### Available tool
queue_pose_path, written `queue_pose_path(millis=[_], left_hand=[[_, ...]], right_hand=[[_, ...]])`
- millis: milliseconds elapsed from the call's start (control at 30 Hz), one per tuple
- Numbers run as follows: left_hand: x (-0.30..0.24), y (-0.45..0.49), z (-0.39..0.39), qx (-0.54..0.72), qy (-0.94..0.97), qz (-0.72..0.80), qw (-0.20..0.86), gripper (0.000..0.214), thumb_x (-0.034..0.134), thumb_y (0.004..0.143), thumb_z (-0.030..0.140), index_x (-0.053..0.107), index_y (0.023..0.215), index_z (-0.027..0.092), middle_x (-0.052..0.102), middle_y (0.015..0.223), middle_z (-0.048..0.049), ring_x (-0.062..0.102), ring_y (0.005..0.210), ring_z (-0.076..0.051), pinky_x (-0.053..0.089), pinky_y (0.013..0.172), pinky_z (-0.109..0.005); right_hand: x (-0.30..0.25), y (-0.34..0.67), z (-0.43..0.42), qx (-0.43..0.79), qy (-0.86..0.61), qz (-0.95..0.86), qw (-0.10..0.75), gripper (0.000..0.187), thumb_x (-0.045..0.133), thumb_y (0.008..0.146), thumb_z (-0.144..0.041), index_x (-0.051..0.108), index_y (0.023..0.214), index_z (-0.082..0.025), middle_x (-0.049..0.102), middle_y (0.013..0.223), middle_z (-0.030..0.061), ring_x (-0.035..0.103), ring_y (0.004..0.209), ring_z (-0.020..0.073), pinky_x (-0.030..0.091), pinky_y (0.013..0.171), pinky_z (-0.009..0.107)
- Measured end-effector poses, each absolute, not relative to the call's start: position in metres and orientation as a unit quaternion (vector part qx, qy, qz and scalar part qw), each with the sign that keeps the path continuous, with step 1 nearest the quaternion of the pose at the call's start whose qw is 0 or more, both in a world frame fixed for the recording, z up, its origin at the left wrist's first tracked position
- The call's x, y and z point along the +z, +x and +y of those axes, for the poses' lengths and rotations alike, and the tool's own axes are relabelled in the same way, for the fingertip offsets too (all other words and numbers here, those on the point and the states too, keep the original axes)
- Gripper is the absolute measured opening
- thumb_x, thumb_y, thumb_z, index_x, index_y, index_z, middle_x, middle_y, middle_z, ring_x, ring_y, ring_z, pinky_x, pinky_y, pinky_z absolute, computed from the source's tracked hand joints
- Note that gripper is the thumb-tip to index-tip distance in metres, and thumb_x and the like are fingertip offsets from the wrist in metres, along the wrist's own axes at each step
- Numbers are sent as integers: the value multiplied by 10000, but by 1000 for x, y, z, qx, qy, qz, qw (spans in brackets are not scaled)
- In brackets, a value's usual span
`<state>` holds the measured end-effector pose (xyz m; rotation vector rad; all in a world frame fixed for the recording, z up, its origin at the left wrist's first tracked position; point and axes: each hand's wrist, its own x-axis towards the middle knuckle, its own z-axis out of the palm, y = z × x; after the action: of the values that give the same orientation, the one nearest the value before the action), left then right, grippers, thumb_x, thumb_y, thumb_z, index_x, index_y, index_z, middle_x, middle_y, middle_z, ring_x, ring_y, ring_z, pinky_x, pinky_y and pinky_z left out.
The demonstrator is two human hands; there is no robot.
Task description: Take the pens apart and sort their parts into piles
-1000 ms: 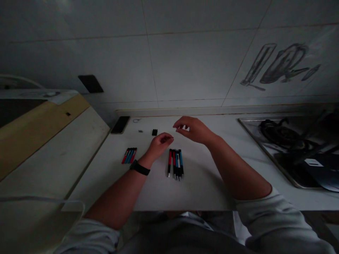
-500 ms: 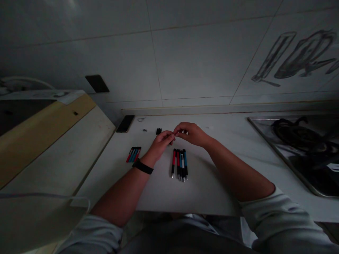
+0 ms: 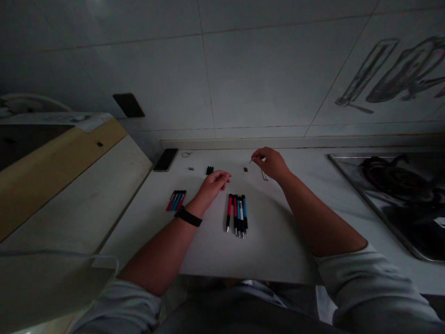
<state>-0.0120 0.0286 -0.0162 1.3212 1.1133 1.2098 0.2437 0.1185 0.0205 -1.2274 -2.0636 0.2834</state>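
A: What has changed over the flat white countertop (image 3: pixel 205 253)?

B: Your hands have parted. Half a second ago their fingertips met; now your right hand (image 3: pixel 269 163) is farther right and back, while your left hand (image 3: pixel 213 182), with a black wristband (image 3: pixel 188 216), stays near the middle. That suggests the two-handed handling has paused and your right fingers carry the work.

A: How are they held?

B: Left loosely curled, fingertips close to the thumb; I cannot tell whether anything is inside. Right thumb and forefinger are pinched together; what they grip comes last, being smallest.

A: What else is around, and in the way?

B: Far right, a dark stove with a steel rim (image 3: pixel 369 204). Back left, a black rectangular phone (image 3: pixel 166 160). Between your forearms, slim pens with red, blue and white barrels (image 3: pixel 241 211), silver tips towards you. To the left, a row of short red and blue tubes with black ends (image 3: pixel 177 201); your left forearm stands between these and the pens. Thin whitish rods (image 3: pixel 264 176), partly hidden by your right hand. Behind your left hand, short black pieces (image 3: pixel 210 170). Between your hands, a small dark block (image 3: pixel 245 170). Farther left, little grey bits (image 3: pixel 191 169). Smallest: a tiny greyish sliver (image 3: pixel 250 161) at your right fingertips, its shape unclear.
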Motion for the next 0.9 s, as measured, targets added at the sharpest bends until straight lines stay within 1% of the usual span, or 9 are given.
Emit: queue_pose_path(millis=[167,267,500,667,900], left_hand=[[-17,-12,29,496,549,452,499,310,700,892,466,720,988,172,675,879,-43,544,680,-108,440,617,-243],[-16,-12,29,495,550,448,502,308,689,901,466,715,987,171,669,880,-41,541,676,-106,438,617,-240],[-12,-9,26,486,556,449,504,296,677,914,456,708,988,171,665,881,-43,535,678,-110,442,620,-248],[-12,-10,27,488,555,446,505,275,678,919,437,699,972,168,658,869,-43,528,680,-111,436,620,-245],[-13,-11,28,492,555,439,507,274,671,922,434,705,982,169,656,871,-37,527,677,-105,423,621,-240]], right_hand=[[-9,244,129,53,-543,-804,237,157,634,921,-252,785,959,-234,719,1024,91,649,891,219,488,814,333],[-17,238,131,29,-552,-810,194,196,610,929,-262,794,991,-234,726,1053,107,654,924,235,483,806,338],[-21,236,133,18,-558,-812,171,241,584,941,-281,802,1042,-259,735,1112,106,655,990,253,467,845,361],[-15,237,126,8,-579,-802,148,227,612,925,-273,804,1045,-255,731,1131,125,648,1008,275,435,884,394],[-11,228,119,16,-589,-799,116,247,597,933,-267,799,1075,-250,726,1162,114,634,1044,275,401,881,387]])
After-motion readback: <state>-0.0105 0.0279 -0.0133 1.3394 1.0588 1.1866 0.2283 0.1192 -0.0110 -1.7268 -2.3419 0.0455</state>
